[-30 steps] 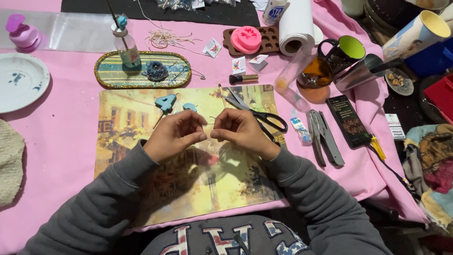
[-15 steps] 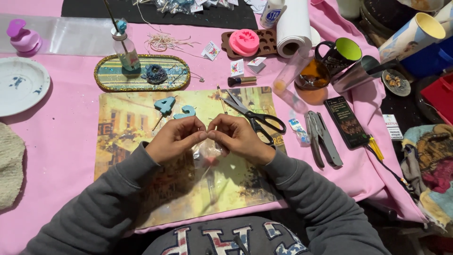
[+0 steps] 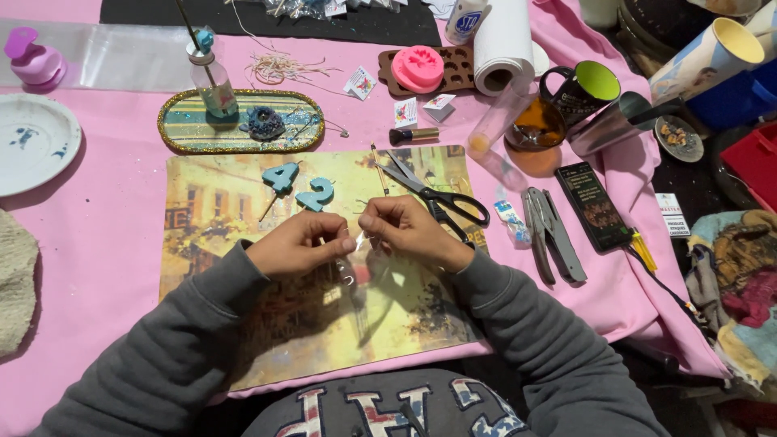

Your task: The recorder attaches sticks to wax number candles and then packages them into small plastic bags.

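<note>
Hands meet over the picture mat [image 3: 243, 324], and from my seat I see both sets of fingers pinched nearly closed. My left hand [image 3: 301, 243] and right hand [image 3: 409, 229] each grip one end of a small clear plastic piece [image 3: 356, 243] stretched between the fingertips; it is thin and see-through, and I cannot tell exactly what it is. It hangs just above the mat's middle, between the two thumbs.

Just beyond my left hand lie two blue number candles [image 3: 298, 186] on sticks, close together on the mat. Scissors [image 3: 433, 194] with black handles lie open beside my right hand, blades pointing up and left. Farther right on the pink cloth [image 3: 81, 259] are metal pliers [image 3: 552, 235] and a dark phone [image 3: 596, 206], side by side.

Behind the mat sits an oval tray [image 3: 186, 133] with a gold rim, carrying a small glass bottle [image 3: 212, 81] and a blue flower-like thing [image 3: 265, 123]. A white plate [image 3: 32, 142] lies at the far left. A paper roll [image 3: 502, 44] and a black mug [image 3: 584, 91] with green inside stand at the back right.
</note>
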